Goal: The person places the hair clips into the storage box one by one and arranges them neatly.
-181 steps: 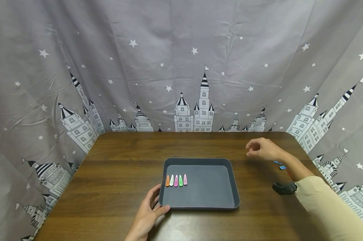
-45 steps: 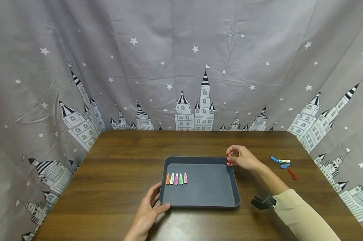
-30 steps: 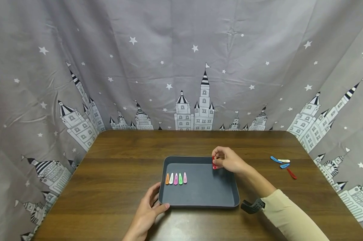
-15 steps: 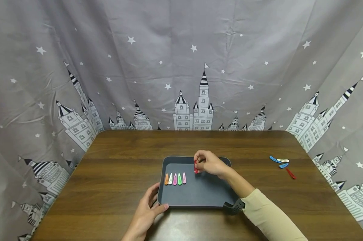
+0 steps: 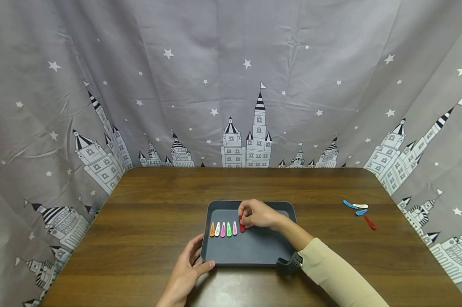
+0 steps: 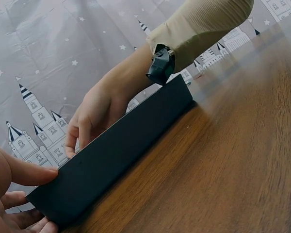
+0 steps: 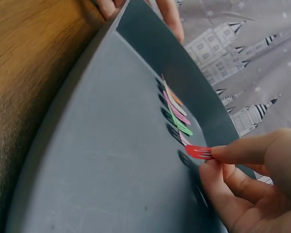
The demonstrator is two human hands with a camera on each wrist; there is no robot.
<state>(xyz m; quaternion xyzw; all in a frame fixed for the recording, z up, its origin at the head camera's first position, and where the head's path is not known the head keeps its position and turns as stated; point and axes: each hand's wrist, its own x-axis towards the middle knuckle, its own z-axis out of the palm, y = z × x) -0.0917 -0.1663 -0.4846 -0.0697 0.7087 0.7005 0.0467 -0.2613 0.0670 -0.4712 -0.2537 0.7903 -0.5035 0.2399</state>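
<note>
My right hand (image 5: 258,214) pinches a red snap hair clip (image 7: 199,152) between thumb and forefinger, low over the inside of a dark grey tray (image 5: 254,254). The clip's far end is hidden by the fingertips. To its left lies a row of hair clips: orange (image 5: 212,229), white (image 5: 217,229), magenta (image 5: 223,230), green (image 5: 229,230) and pale pink (image 5: 235,228). All stand side by side, roughly parallel. My left hand (image 5: 186,268) grips the tray's near left corner, thumb at the front wall and fingers round the side.
On the wooden table (image 5: 150,221), right of the tray, lie loose clips: a long blue clip (image 5: 350,204), a cream clip (image 5: 360,206), a short blue clip (image 5: 361,212) and a dark red clip (image 5: 370,222). A grey castle-print curtain (image 5: 177,85) hangs behind the table.
My right hand has come from the table's right side with the red clip, over the tray's far right edge, then left and down beside the pale pink clip. The left hand has stayed put.
</note>
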